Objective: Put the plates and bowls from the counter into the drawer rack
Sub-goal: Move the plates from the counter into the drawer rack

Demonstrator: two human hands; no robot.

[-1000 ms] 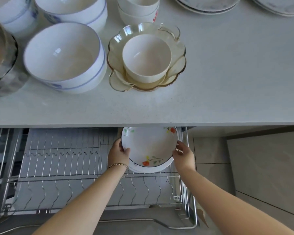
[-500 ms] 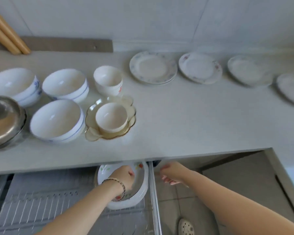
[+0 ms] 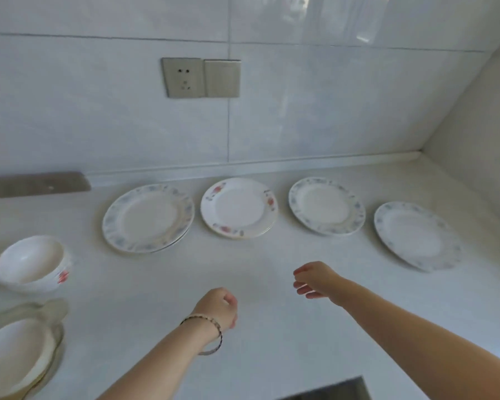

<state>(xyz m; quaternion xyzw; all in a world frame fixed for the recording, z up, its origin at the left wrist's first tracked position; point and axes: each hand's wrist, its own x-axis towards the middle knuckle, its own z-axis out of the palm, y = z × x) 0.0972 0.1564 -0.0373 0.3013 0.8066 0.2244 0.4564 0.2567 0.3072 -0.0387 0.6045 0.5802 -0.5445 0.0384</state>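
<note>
Several plates lie in a row along the back of the white counter (image 3: 272, 327): a blue-rimmed stack (image 3: 148, 217), a red-flowered plate (image 3: 239, 211), a blue-rimmed plate (image 3: 326, 205) and another at the far right (image 3: 416, 235). A white bowl (image 3: 31, 262) stands at the left, and a cream bowl inside an amber glass dish (image 3: 18, 353) at the lower left. My left hand (image 3: 217, 307) hovers over the counter with fingers loosely curled, holding nothing. My right hand (image 3: 315, 280) hovers in front of the plates, empty, fingers relaxed. The drawer rack is out of view.
A tiled wall with a socket (image 3: 182, 77) and a switch (image 3: 222, 78) rises behind the counter. A side wall closes the right corner. A brown board (image 3: 35, 184) lies against the backsplash at the left. A dark gap (image 3: 335, 391) shows at the counter's front edge.
Both hands let go of the flowered plate in the drawer rack and rose over the counter. The view lifted from the drawer to the row of plates.
</note>
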